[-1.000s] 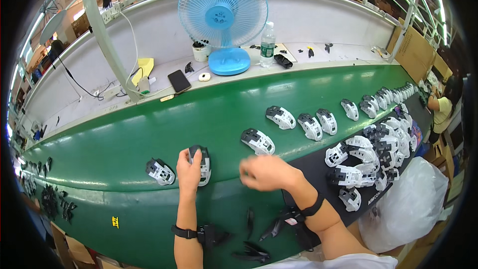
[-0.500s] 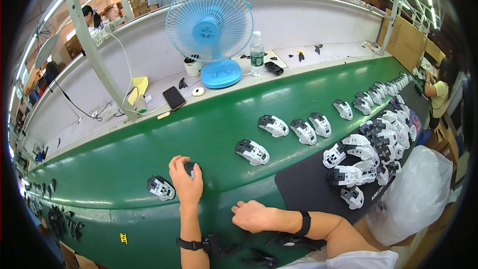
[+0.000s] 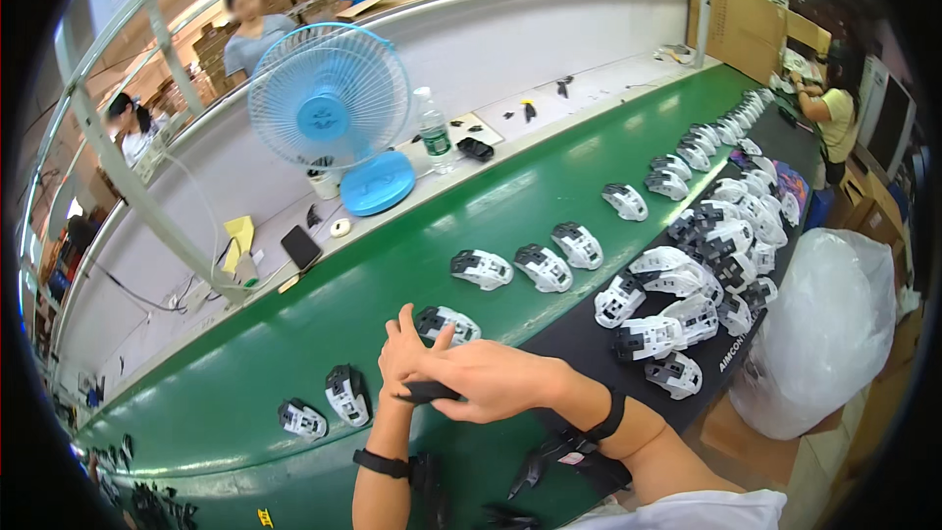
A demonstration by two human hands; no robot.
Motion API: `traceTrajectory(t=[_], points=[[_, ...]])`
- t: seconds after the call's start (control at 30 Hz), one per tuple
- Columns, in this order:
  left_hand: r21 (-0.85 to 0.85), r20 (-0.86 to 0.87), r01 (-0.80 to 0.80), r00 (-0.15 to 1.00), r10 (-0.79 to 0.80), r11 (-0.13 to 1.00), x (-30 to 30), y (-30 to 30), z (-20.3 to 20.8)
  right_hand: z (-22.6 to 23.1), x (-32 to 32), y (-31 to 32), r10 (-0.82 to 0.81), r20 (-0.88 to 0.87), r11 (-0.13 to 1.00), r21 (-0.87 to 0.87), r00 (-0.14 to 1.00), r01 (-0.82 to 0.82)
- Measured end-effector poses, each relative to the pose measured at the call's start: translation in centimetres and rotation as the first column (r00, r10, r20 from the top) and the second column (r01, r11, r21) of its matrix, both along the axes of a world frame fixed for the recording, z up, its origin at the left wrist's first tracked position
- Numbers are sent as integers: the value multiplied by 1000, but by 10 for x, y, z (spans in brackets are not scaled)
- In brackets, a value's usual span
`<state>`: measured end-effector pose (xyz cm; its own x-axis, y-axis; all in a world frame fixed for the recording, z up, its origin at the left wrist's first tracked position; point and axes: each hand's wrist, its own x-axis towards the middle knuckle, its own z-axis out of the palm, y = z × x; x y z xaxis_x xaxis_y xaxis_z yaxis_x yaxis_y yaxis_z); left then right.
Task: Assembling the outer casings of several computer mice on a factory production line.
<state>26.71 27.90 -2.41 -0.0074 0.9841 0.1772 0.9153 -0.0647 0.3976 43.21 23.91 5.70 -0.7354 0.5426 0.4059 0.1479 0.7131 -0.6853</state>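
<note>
My left hand (image 3: 397,361) is raised over the green work surface, its visible fingers apart. My right hand (image 3: 496,381) crosses in front of it, and the two overlap. A thin black plastic piece (image 3: 429,392) lies between them, gripped by the right fingers; its far end is hidden. Just behind the hands sits a white and dark grey computer mouse shell (image 3: 451,322). Left of my left hand stand two more such shells, a nearer one (image 3: 302,419) and a taller-looking one (image 3: 346,395). Loose black plastic parts (image 3: 535,466) lie below my right forearm.
A black mat (image 3: 564,334) at the right carries a heap of mouse shells (image 3: 721,260). More shells line the green surface (image 3: 549,206) toward the far right. A blue fan (image 3: 378,185), a bottle (image 3: 433,132) and a phone (image 3: 300,247) stand along the back ledge. A co-worker (image 3: 834,108) sits far right.
My left hand has let go of a mouse shell, which now stands beside the left one. My right hand has risen to the left hand with a black piece. The view has shifted right.
</note>
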Motion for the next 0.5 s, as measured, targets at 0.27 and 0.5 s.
traceTrajectory(t=[0.27, 0.5], points=[[-28, 5, -112, 994, 112, 993, 32, 14, -10, -2, 2, 6, -61, -250, 983, 155, 966, 102], [441, 294, -29, 949, -114, 897, -9, 9, -10, -2, -12, 2, -64, -348, 998, -31, 935, 56]])
